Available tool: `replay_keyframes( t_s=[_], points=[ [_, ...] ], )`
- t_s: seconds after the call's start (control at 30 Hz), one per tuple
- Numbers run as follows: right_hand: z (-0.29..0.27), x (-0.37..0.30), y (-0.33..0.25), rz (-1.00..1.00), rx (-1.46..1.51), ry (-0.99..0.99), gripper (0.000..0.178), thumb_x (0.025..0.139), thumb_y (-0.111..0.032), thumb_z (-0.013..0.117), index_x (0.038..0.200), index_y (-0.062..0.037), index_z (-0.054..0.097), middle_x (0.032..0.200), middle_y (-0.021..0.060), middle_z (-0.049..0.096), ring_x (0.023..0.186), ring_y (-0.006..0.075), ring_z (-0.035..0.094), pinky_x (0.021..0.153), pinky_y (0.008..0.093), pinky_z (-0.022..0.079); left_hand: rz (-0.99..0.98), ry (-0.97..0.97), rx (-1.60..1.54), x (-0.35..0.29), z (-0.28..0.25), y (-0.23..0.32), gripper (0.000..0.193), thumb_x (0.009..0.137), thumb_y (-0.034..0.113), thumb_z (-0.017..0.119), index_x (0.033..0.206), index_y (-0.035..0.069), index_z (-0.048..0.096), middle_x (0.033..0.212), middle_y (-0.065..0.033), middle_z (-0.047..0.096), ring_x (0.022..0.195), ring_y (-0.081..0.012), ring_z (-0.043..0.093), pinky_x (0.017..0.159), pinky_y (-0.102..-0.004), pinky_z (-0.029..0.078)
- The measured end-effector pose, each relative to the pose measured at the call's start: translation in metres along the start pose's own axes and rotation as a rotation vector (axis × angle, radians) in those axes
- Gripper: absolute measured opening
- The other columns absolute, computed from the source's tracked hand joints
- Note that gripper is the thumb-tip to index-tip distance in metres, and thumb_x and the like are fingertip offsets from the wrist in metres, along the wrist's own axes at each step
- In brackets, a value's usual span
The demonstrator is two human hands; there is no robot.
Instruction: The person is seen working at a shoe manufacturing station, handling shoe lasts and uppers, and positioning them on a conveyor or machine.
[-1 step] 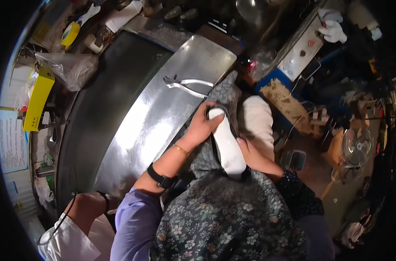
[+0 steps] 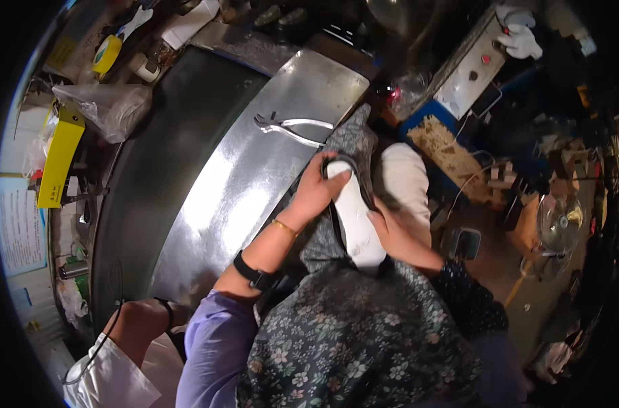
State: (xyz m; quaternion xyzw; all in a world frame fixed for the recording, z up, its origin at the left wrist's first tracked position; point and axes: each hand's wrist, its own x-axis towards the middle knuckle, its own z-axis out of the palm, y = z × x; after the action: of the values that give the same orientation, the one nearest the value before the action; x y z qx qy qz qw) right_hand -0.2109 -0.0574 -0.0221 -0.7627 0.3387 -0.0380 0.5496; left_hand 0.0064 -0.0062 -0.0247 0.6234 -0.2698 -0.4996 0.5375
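Note:
A white shoe last (image 2: 359,221) with a dark shoe upper around its edge lies sole-up over my lap, its far end tilted a little left. My left hand (image 2: 316,187) is closed round the far end, with the thumb pressed on the white face. On the right side, my right hand (image 2: 399,234) grips the dark edge near the middle; its fingertips are partly hidden under the shoe. Lasting pincers (image 2: 292,129) with silver handles rest on the metal worktop (image 2: 217,197), just beyond my left hand, jaws pointing left.
A dark conveyor belt (image 2: 166,156) runs along the worktop's left. Another person's bent arm (image 2: 136,330) is at the lower left. A yellow box (image 2: 62,156) and a clear plastic bag (image 2: 112,109) sit beyond the belt. A fan (image 2: 561,221) stands at the right.
Both hands and the shoe have shifted very slightly toward the far side together. Both grips stay the same, and the pincers remain on the worktop.

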Motion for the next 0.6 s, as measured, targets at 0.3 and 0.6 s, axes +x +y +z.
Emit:
replay_keyframes(
  t_s=[0.3, 0.6],
  points=[
    [0.025, 0.053, -0.018, -0.103, 0.334, 0.089, 0.065, 0.105, -0.031, 0.040, 0.146, 0.0135, 0.018, 0.148, 0.0327, 0.033, 0.141, 0.0365, 0.032, 0.114, 0.0360, 0.027, -0.037, 0.371, 0.445, -0.010, -0.001, -0.021, 0.049, 0.103, 0.038, 0.035, 0.121, 0.000, 0.060, 0.110, -0.0267, 0.066, 0.106, -0.0427, 0.062, 0.095, -0.0455, 0.048],
    [0.049, 0.066, -0.013, -0.201, 0.249, 0.132, 0.063, 0.104, -0.028, 0.040, 0.146, 0.0124, 0.017, 0.143, 0.0353, 0.038, 0.137, 0.0417, 0.038, 0.111, 0.0402, 0.031, 0.104, 0.078, 0.548, -0.029, -0.036, -0.023, 0.067, 0.104, 0.042, 0.030, 0.145, -0.011, 0.025, 0.130, -0.0389, 0.049, 0.124, -0.0492, 0.048, 0.106, -0.0434, 0.039]
  ],
)
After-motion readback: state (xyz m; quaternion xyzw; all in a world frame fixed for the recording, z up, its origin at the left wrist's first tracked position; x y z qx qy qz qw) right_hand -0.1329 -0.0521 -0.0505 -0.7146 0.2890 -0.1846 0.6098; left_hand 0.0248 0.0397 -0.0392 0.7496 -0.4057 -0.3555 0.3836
